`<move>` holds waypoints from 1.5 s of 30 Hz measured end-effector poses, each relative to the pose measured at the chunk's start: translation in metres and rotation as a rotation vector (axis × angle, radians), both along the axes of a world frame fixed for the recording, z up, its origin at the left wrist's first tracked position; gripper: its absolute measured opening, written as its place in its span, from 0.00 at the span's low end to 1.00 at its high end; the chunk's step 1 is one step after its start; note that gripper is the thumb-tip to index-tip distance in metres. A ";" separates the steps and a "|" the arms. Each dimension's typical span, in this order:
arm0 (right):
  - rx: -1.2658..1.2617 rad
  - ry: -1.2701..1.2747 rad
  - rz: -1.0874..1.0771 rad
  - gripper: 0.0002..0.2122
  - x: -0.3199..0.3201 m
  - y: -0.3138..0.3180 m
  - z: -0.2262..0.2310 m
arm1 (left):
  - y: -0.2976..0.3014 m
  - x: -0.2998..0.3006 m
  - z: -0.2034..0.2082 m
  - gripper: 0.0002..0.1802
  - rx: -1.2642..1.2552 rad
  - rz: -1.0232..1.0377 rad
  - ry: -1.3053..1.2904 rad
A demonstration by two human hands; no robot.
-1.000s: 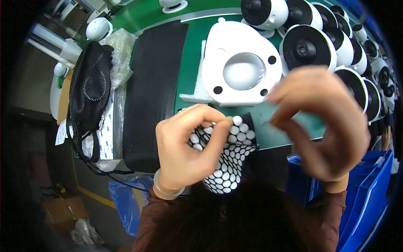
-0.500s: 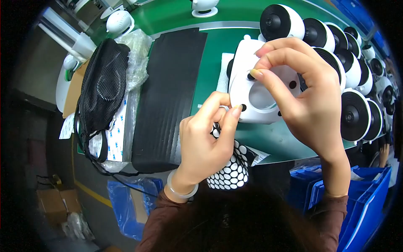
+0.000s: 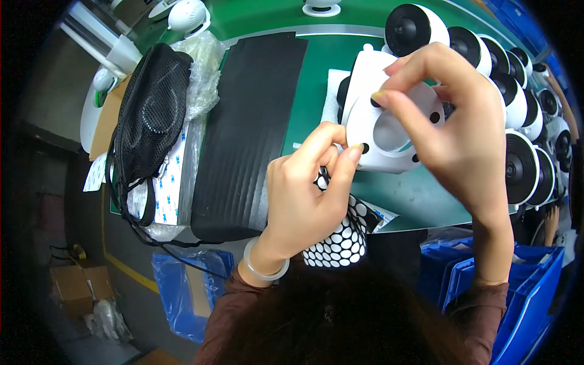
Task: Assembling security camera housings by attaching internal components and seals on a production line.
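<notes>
Above the near edge of the table is a white plastic housing [image 3: 401, 161], tilted, with a large round opening and small black round pads about it. My left hand [image 3: 316, 182], a pale bangle on its wrist, pinches the housing's left edge, thumb beside the lower left pad [image 3: 365, 148]. My right hand [image 3: 462, 115] reaches over the housing's right side with curled fingers. Its thumb tip presses at the upper left pad [image 3: 375, 103], and some of its fingers are hidden behind the housing. Below lies a black cloth with white dots [image 3: 334, 249].
Several white, black-faced round devices [image 3: 420, 30] crowd the right side. On the left are a black foam sheet [image 3: 249, 134], a black mesh bag [image 3: 155, 115] and bubble wrap [image 3: 204, 73]. Blue crates [image 3: 523, 292] stand below at right, cardboard boxes [image 3: 85, 289] on the floor at left.
The housing and both hands sit slightly further right in the picture, as the view has shifted. My right thumb stays at the upper left pad; its index finger has shifted slightly.
</notes>
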State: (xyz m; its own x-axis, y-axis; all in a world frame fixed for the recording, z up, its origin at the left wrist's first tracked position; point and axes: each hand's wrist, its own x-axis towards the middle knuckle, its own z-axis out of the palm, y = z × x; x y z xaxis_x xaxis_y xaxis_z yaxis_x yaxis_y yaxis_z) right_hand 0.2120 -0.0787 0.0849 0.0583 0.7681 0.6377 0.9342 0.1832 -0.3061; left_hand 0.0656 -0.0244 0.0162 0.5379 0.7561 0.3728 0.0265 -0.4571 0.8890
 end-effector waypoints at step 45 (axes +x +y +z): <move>-0.610 -0.472 -0.228 0.08 0.091 0.278 -0.073 | 0.027 -0.069 -0.012 0.09 -0.349 -0.113 0.197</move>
